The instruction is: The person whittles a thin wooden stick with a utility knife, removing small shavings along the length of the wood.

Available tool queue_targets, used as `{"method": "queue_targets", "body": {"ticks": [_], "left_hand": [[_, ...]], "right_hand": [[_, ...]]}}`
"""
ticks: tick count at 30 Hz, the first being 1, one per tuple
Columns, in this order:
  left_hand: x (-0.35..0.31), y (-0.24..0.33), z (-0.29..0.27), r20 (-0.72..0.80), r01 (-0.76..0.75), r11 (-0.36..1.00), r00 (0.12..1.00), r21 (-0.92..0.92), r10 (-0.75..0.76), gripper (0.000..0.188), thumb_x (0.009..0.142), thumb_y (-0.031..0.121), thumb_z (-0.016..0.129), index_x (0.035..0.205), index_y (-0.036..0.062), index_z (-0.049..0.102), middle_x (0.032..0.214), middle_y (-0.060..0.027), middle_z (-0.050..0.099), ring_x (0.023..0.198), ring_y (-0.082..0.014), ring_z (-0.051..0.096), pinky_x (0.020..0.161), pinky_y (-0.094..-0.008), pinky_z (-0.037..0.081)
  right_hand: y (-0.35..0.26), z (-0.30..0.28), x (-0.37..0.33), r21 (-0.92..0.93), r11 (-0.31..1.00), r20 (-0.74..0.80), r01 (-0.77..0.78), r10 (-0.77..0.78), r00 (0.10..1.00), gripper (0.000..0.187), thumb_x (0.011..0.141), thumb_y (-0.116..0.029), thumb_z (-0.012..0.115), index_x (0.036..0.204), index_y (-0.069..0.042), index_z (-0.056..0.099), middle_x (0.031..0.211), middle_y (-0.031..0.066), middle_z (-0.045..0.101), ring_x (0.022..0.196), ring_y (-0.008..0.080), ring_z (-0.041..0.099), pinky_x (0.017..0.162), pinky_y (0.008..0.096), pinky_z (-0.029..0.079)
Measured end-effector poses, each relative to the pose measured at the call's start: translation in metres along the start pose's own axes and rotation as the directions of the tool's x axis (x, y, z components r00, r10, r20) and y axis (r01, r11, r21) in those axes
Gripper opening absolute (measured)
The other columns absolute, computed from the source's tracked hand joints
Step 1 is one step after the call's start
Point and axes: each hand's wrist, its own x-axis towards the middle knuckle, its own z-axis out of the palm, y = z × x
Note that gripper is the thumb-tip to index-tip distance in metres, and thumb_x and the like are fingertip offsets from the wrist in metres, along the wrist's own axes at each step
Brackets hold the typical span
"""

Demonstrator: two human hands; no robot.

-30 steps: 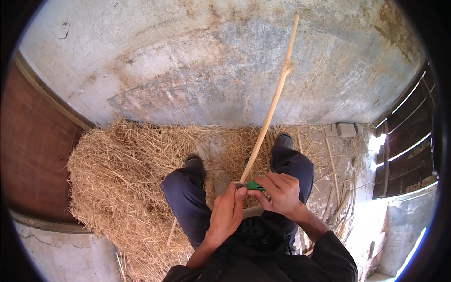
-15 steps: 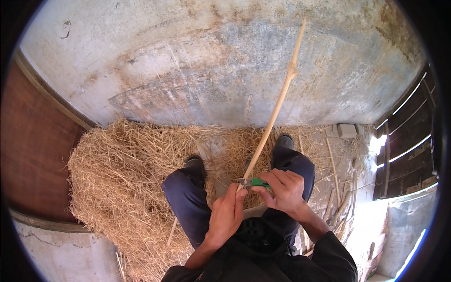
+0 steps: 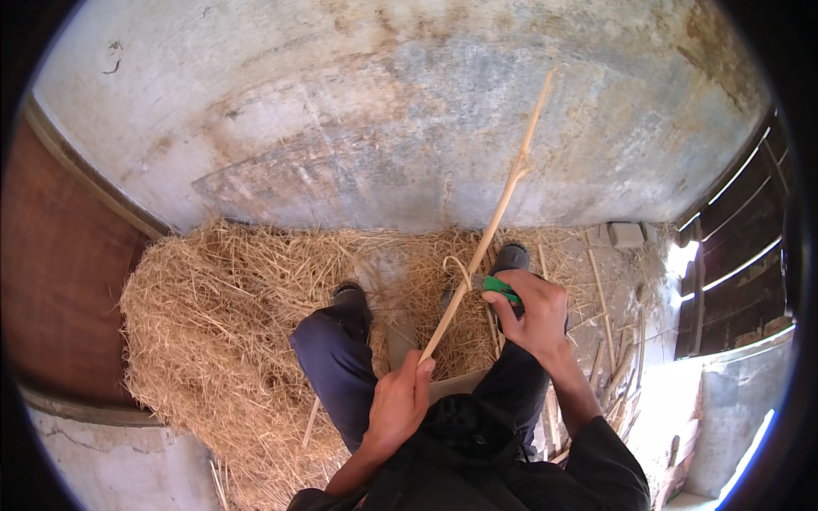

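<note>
A long pale stick (image 3: 498, 209), bare of bark and with a knobby bend near its upper part, slants away from me up and to the right. My left hand (image 3: 399, 404) is closed around its near end. In my right hand (image 3: 534, 313) is a small green-handled peeler (image 3: 501, 289), gripped with the thumb below and fingers over it. Its metal head lies at the stick's side, a good way up from my left hand, and is hard to make out. A thin curled shaving (image 3: 459, 264) stands off the stick there.
A big heap of straw (image 3: 213, 341) lies on the left, with more scattered by my boots (image 3: 511, 254). Ahead is a stained wall (image 3: 358, 128). Several loose sticks (image 3: 603, 298) and a grey block (image 3: 626, 235) lie to the right, before dark wooden slats (image 3: 737, 272).
My right hand and the peeler have moved up along the stick, away from my left hand, and a curled shaving has come up. The stick's far end has dropped slightly.
</note>
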Motion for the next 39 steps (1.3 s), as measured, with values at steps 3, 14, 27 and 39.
{"method": "queue_targets", "body": {"ticks": [3,14,27,39], "left_hand": [[-0.003,-0.005,0.000,-0.022,-0.015,1.000,1.000,0.023,0.015,0.025,0.116,0.026,0.052,0.112,0.0022,0.059,0.075,-0.0275,0.063,0.075,-0.0539,0.065,0.064,-0.0601,0.047],[-0.011,-0.013,-0.006,-0.017,0.004,0.996,1.000,0.092,-0.003,0.025,0.116,0.027,0.052,0.108,0.0034,0.057,0.075,-0.0282,0.065,0.075,-0.0529,0.067,0.064,-0.0613,0.049],[-0.032,-0.035,-0.004,0.017,-0.001,1.000,1.000,0.014,0.001,0.028,0.116,0.025,0.052,0.103,0.0012,0.058,0.070,-0.0252,0.059,0.068,-0.0488,0.065,0.061,-0.0536,0.046],[-0.018,-0.046,-0.019,0.150,-0.006,0.996,0.989,-0.089,0.019,0.027,0.113,0.027,0.059,0.112,0.0004,0.064,0.071,-0.0187,0.059,0.063,-0.0360,0.064,0.062,-0.0441,0.046]], "right_hand": [[0.004,0.003,0.000,-0.022,0.999,0.013,0.040,-0.040,0.999,0.021,0.089,-0.024,0.088,0.099,-0.009,0.077,0.086,0.0045,0.076,0.062,0.0247,0.071,0.055,0.0352,0.053],[0.011,0.004,0.005,-0.048,0.999,-0.020,-0.004,0.003,1.000,0.018,0.094,-0.025,0.084,0.102,-0.009,0.079,0.086,0.0078,0.076,0.062,0.0253,0.070,0.057,0.0347,0.054],[0.043,-0.006,0.024,-0.043,0.985,-0.061,-0.166,0.163,0.985,0.019,0.096,-0.023,0.081,0.106,-0.007,0.079,0.087,0.0107,0.078,0.064,0.0259,0.071,0.061,0.0364,0.055],[0.036,-0.009,0.020,0.217,0.910,0.111,-0.355,0.338,0.935,0.027,0.098,-0.021,0.081,0.119,-0.004,0.076,0.088,0.0094,0.077,0.080,0.0146,0.073,0.072,0.0322,0.055]]}}
